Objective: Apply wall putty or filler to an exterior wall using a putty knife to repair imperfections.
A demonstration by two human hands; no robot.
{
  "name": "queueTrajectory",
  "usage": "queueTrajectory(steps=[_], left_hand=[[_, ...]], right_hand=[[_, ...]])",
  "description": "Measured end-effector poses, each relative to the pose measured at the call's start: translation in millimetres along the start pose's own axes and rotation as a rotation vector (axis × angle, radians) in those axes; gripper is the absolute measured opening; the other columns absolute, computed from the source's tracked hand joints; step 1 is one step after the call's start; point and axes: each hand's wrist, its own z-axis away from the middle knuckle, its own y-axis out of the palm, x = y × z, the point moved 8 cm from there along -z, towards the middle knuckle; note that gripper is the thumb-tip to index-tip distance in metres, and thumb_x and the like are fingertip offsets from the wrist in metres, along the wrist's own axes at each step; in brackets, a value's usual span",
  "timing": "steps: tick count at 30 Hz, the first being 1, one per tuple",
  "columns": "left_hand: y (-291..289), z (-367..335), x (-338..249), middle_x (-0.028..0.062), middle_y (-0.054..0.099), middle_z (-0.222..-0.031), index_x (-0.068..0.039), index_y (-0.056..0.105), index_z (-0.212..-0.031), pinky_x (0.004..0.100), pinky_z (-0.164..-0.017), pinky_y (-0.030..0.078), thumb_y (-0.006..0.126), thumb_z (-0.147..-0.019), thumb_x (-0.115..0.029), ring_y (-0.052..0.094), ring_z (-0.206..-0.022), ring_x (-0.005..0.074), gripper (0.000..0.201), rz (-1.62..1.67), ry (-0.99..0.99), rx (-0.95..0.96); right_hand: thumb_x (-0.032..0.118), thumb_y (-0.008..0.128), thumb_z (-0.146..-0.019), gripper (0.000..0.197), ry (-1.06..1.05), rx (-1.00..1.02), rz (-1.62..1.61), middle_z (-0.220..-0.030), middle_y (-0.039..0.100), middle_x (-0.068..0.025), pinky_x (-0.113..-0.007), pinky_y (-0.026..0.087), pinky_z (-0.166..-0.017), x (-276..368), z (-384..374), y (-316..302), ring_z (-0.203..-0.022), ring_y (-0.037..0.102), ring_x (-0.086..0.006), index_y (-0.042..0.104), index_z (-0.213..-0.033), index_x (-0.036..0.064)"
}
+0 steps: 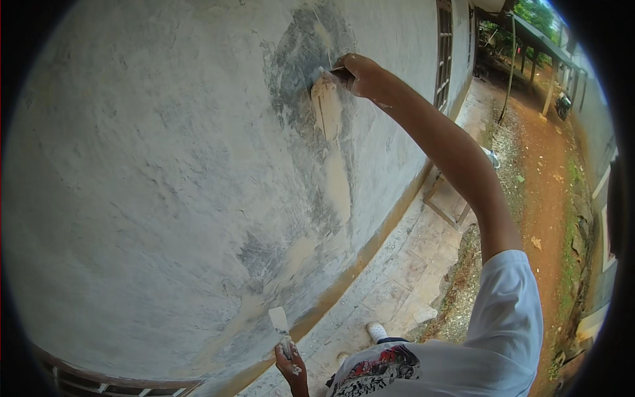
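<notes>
My right hand (355, 71) is raised to the grey plastered wall (165, 165), its fingers closed on a scraper (323, 71) that touches the surface; most of that tool is hidden by the hand. Just below it, fresh cream putty (326, 109) lies in a thick streak over a dark grey patch (291, 63). Low down near the wall's foot, my left hand (292, 368) is wrapped round the handle of a putty knife (279, 320). Its pale blade points upward, apart from the wall as far as I can tell. White smears mark the left fingers.
A paved walkway (390, 291) runs along the wall's base, with a wooden frame (448, 202) lying on it. Beyond are gravel and a red dirt path (539, 198). Barred windows (444, 53) sit in the wall; a motorbike (563, 106) stands far off near a lean-to roof (542, 41).
</notes>
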Motion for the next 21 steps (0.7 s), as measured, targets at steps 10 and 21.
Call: queueTrajectory(steps=[10,21], left_hand=[[25,-4,-29,0.0054,0.046,-0.061,0.001,0.048,-0.085,0.0295,-0.050,0.037,0.054,-0.092,-0.012,0.042,-0.053,0.0121,0.016,-0.035,-0.073,0.096],[7,7,14,0.0020,0.046,-0.061,-0.001,0.049,-0.087,0.0263,-0.047,0.036,0.053,-0.092,-0.014,0.042,-0.052,0.0093,0.015,0.075,-0.082,0.022]], right_hand=[[0.013,0.050,-0.093,0.017,-0.470,0.613,-0.216,-0.078,0.057,-0.0094,-0.035,0.053,-0.070,164,-34,34,-0.075,0.058,-0.0211,0.057,-0.081,0.0023],[0.012,0.048,-0.096,0.018,-0.111,-0.025,0.292,-0.085,0.063,-0.0090,-0.035,0.058,-0.060,-117,72,-138,-0.071,0.063,-0.0165,0.061,-0.099,-0.0006]])
